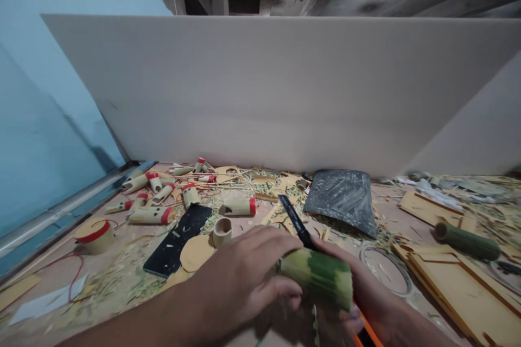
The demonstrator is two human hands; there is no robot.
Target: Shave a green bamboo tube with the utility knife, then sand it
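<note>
A short bamboo tube (pixel 319 274), green with paler shaved patches, lies across both hands near the bottom centre. My left hand (pixel 256 268) is wrapped round its left end, thumb below and fingers above. Behind the tube, my right hand (pixel 362 282) holds a knife with a dark blade (pixel 293 219) that points up and to the left. An orange and black handle (pixel 368 331) shows under this hand. Part of the right hand's fingers is hidden by the tube.
Bamboo pieces with red bands (pixel 152 214), a dark flat slab (pixel 179 238) and a ring-shaped bamboo piece (pixel 222 231) lie left. Dark sandpaper (pixel 342 200) lies beyond the hands. At right are a tape roll (pixel 386 271), a green tube (pixel 467 241) and wooden frames (pixel 464 293). Shavings are scattered about.
</note>
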